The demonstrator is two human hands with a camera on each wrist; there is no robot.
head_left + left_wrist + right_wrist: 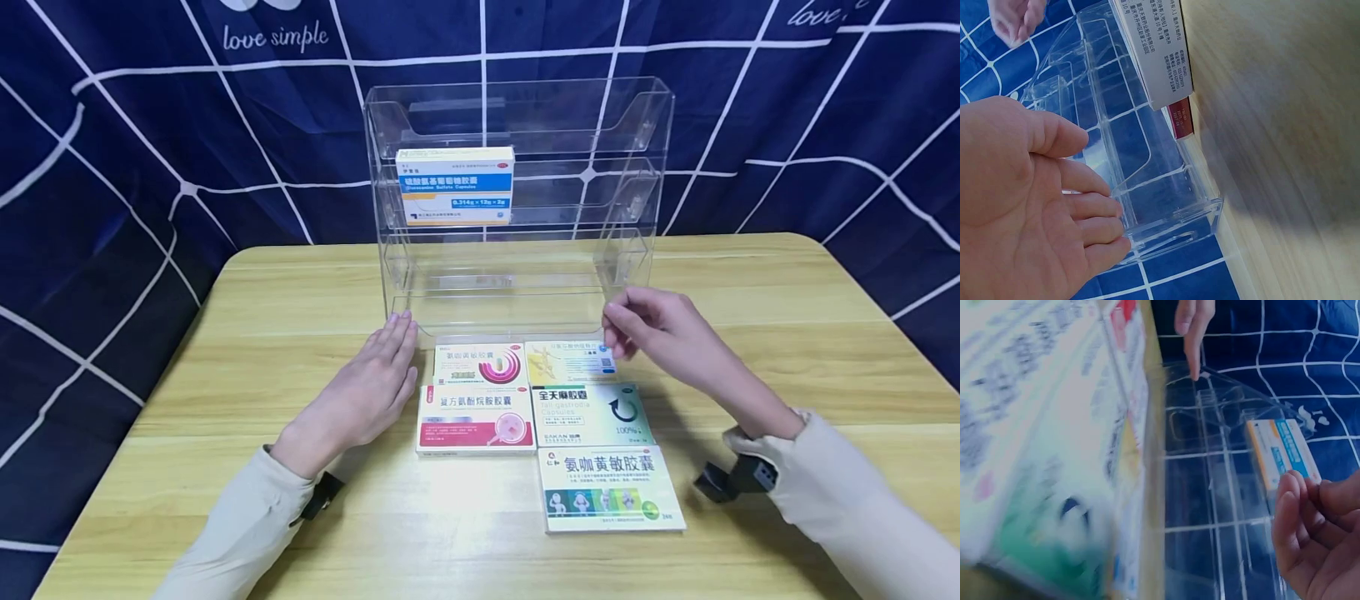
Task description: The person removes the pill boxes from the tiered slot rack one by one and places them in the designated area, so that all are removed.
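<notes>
A clear plastic tiered rack [378, 167] stands at the back of the table. One white, blue and orange medicine box [456, 187] sits in an upper tier, left of centre. My left hand [363, 392] has its fingers extended at the rack's lower left corner; whether they touch it I cannot tell. Beside the lower right corner is my right hand [667, 333], fingers loosely bent and nothing visible between them. Before the rack lie a pink-ringed box [480, 365], a red-and-white box [476, 418], a yellow-and-white box [566, 360], a green-and-white box [588, 415] and a larger white box [611, 492].
The wooden tabletop [277, 292] has rounded back corners. Dark blue cloth [300, 150] with white lines hangs behind and at both sides. Black wrist devices [738, 477] are worn at both sleeves, close to the table.
</notes>
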